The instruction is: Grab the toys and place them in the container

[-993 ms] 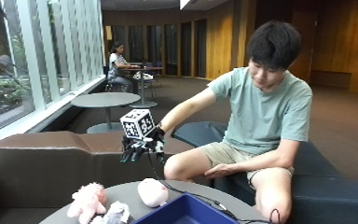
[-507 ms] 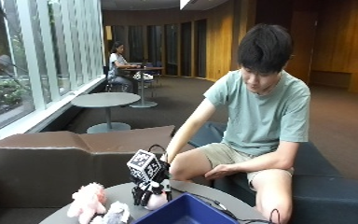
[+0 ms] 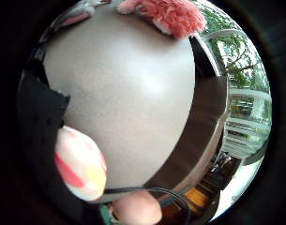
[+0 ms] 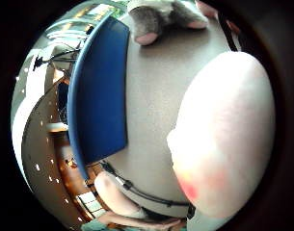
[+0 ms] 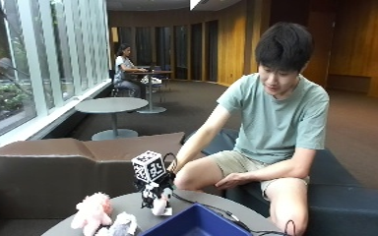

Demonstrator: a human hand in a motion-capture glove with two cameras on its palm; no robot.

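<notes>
Black-gloved right hand (image 5: 156, 192) is down on the round grey table (image 5: 195, 202), fingers curled around a pale pink-and-white egg-shaped toy (image 5: 159, 206) that touches the tabletop. Just right of it and nearer sits the blue container (image 5: 195, 223). To the left lie 2 more toys: a fluffy pink one (image 5: 92, 212) and a grey one (image 5: 123, 224) beside it.

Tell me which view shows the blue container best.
The thumb side palm view: the blue container shows a long wall and rim on the table. The outside view catches only a corner at the frame's bottom. The little finger side view shows none.
</notes>
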